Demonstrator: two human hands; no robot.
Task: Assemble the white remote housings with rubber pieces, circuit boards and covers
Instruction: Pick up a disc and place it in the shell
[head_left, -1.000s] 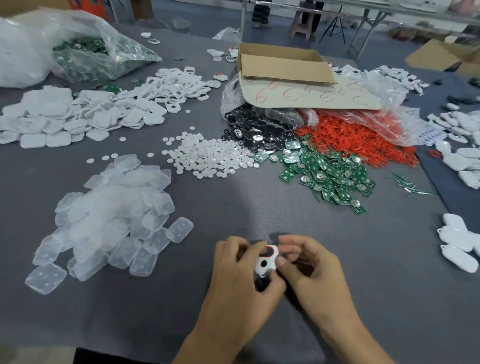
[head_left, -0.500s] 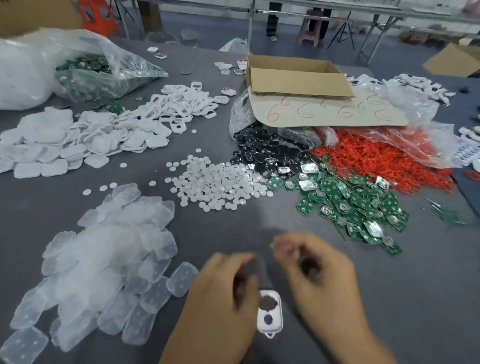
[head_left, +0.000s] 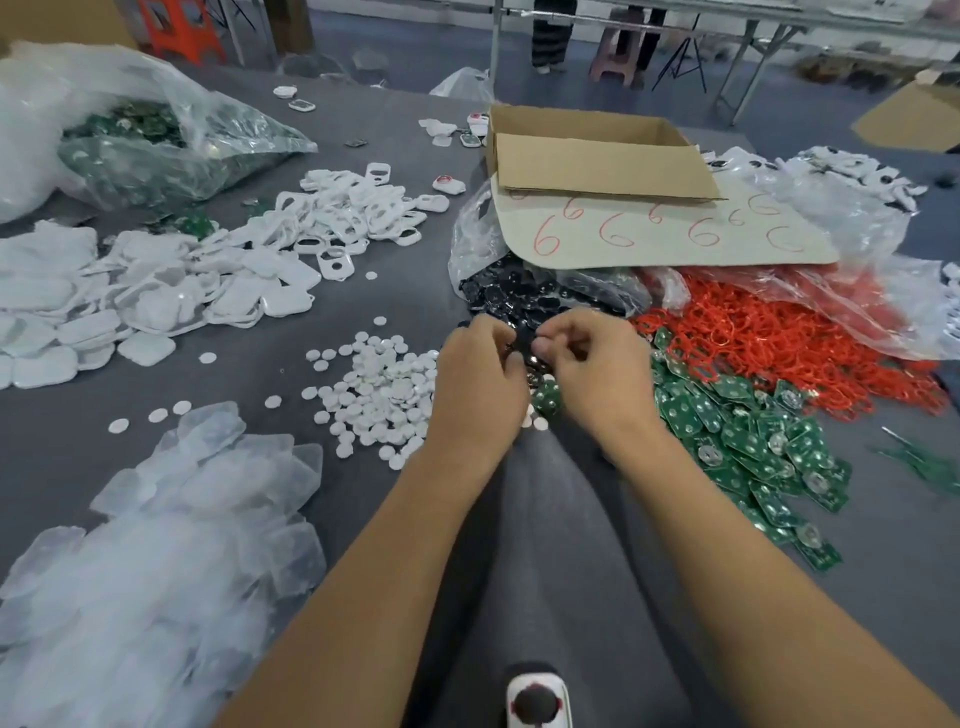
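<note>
Both hands have gone from the near edge out to the far heaps, and the white housing that sat between them half a second ago now lies alone behind them.

The grey surface (head_left: 545, 519) carries everything. On the near left is a heap of clear covers (head_left: 156, 545), and farther left a spread of white shells (head_left: 156, 291). A cardboard box (head_left: 597, 150) stands at the far middle. To its right, red rings (head_left: 779, 338) spill out of a plastic bag. Nearer on the right lies a drift of green circuit boards (head_left: 753, 431). White discs (head_left: 379, 395) lie just left of the hands, and a pile of black pieces (head_left: 519, 296) lies just beyond them.

The left hand (head_left: 480, 374) and the right hand (head_left: 592, 369) are side by side at the near edge of the black pile, knuckles up and fingers curled in, their fingertips almost meeting. The left thumb and fingers pinch a small dark piece from that pile. The right fingertips close on the same spot, but whether they hold anything cannot be told, as the spot is blurred.

The white housing (head_left: 537, 701), with a dark round button ringed in red, lies flat at the near edge between the two forearms. It is well apart from both hands and neither touches it.
</note>
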